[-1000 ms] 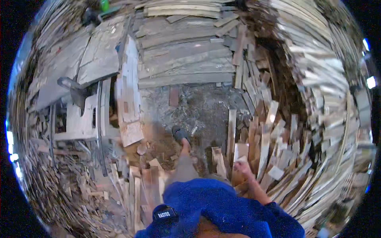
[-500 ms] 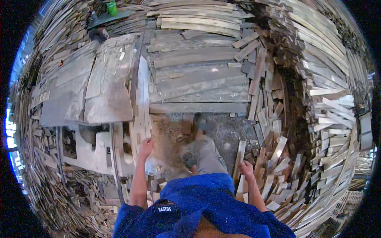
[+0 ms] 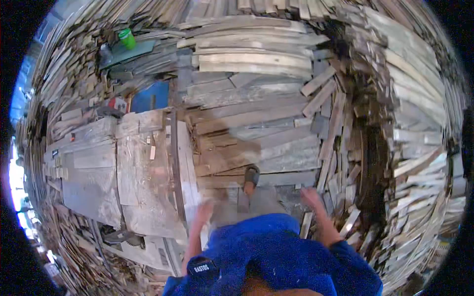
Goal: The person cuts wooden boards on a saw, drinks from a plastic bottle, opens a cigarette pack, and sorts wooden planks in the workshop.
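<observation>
My left hand [image 3: 204,212] hangs low beside the pale board edge [image 3: 190,172] of the wooden work table [image 3: 148,187]. Motion smears its fingers, and no object shows in it. On the other side, my right hand [image 3: 311,196] is out over the floor near loose wood offcuts [image 3: 349,222]. It is blurred too, with nothing visible in it. One shoe [image 3: 252,178] shows at the edge of the plank platform [image 3: 286,178] between my hands.
A toothed saw blade [image 3: 134,239] shows under the table. Stacked boards [image 3: 254,63] lie ahead, and more scrap wood [image 3: 414,207] is piled at right. A green cup [image 3: 127,38] stands on a green board [image 3: 136,53] at the back left, near a blue panel [image 3: 150,96].
I have moved forward, so the table and planks sit lower in view. One foot has come onto or over the planks' edge. My right hand has swung forward, away from the upright offcut.
</observation>
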`<state>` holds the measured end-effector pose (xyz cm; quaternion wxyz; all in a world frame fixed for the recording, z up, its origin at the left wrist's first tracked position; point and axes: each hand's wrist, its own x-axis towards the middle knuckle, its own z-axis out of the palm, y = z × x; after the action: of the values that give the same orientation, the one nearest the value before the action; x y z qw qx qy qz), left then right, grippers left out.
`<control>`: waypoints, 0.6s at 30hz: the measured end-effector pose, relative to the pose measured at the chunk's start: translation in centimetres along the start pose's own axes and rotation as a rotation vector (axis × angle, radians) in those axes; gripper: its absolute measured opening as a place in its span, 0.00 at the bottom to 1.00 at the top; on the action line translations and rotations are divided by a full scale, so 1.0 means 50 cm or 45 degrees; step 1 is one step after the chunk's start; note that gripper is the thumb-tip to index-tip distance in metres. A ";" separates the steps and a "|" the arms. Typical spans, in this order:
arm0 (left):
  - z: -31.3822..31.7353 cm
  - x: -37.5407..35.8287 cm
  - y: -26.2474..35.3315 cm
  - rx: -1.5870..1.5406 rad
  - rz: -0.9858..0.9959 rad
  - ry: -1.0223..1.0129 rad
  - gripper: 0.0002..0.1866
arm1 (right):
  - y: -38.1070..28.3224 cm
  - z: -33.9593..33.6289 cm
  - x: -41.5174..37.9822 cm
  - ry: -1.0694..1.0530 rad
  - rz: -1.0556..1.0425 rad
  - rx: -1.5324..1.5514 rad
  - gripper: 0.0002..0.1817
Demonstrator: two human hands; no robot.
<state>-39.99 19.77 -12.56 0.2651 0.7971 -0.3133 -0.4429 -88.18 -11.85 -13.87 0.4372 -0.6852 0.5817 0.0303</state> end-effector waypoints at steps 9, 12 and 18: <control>-0.309 0.205 0.297 -0.598 -0.148 0.539 0.18 | -0.509 -0.277 0.542 0.173 -0.258 0.788 0.12; -0.429 0.248 0.224 -0.871 0.015 0.883 0.19 | -0.451 -0.192 0.695 0.256 -0.407 0.316 0.12; -0.780 0.290 0.179 -1.110 0.097 1.386 0.30 | -0.419 -0.114 0.598 -0.534 -0.135 -0.458 0.20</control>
<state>-2.36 8.85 4.10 0.6956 0.7150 0.0428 -0.0562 -64.00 -39.76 -14.99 0.4203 -0.7601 0.4272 0.2513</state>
